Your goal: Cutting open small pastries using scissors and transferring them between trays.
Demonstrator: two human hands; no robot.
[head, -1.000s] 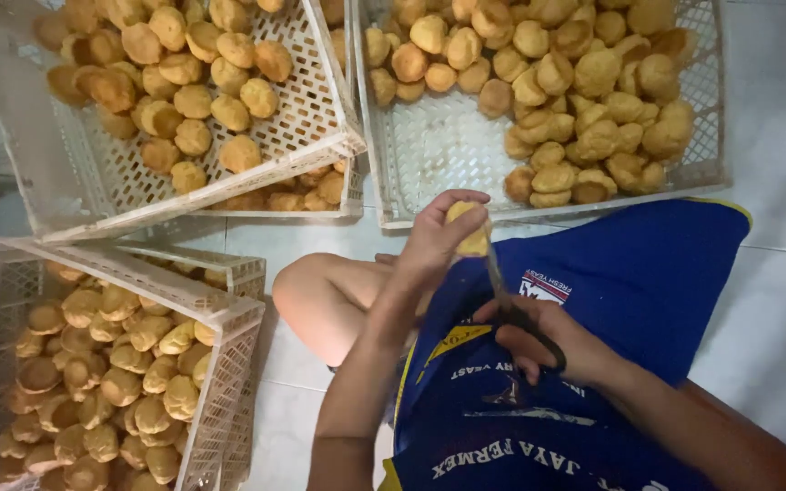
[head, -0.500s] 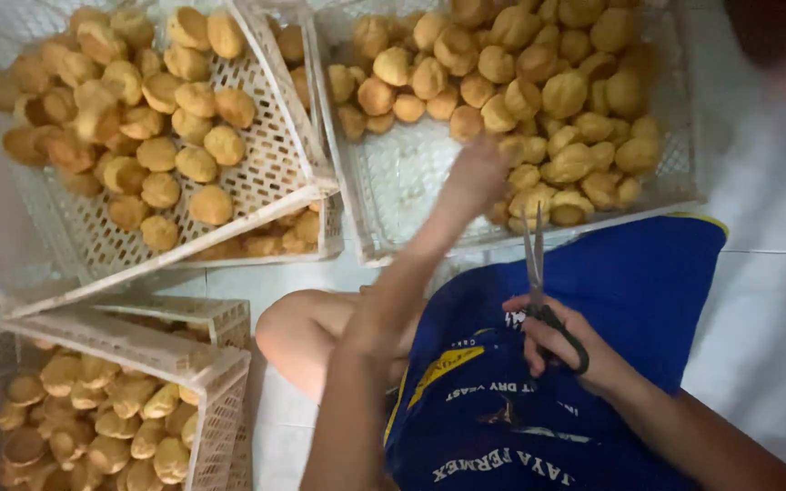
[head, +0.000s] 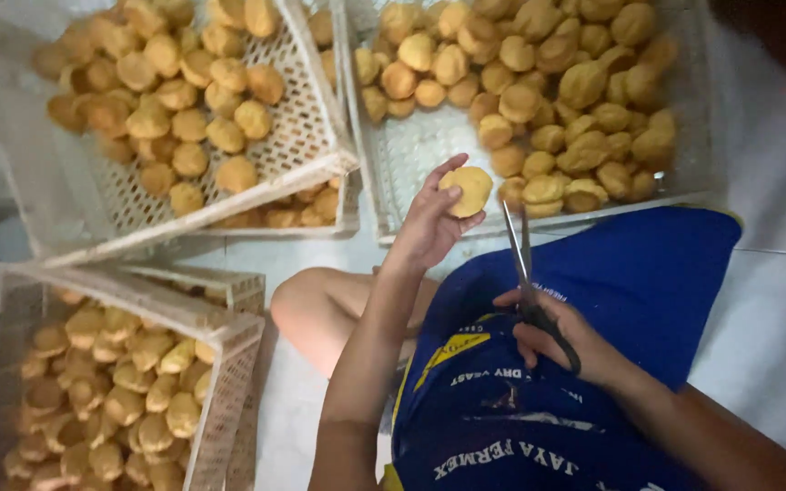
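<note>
Your left hand [head: 429, 227] is curled around 1 small golden pastry puff [head: 467, 189], pinched between thumb and fingertips and lifted clear of everything else. Your right hand [head: 561, 338] sits low over your lap, fingers threaded through the dark handles of a pair of scissors [head: 525, 273] and gripping them firmly. From that right hand the puff lies at about 11 o'clock, and the scissors' long axis runs almost straight toward 12 o'clock, the tips ending just to the right of the puff, near it but apart. The blades look close together, perhaps open only a sliver; the view is too soft there to be sure. Your left hand is the one on the puff; the right is the farther of the 2.

Under both forearms lies the blue apron [head: 593, 300] across your lap, with a bare knee [head: 316, 305] showing at 9 o'clock from the scissors. Beyond the puff, at 12 to 1 o'clock, stands a white perforated crate [head: 429, 155] part filled with similar puffs. At 10 o'clock a 2nd crate [head: 311, 127] rests tilted on another, and at 8 o'clock a 3rd crate [head: 229, 336] holds more.
</note>
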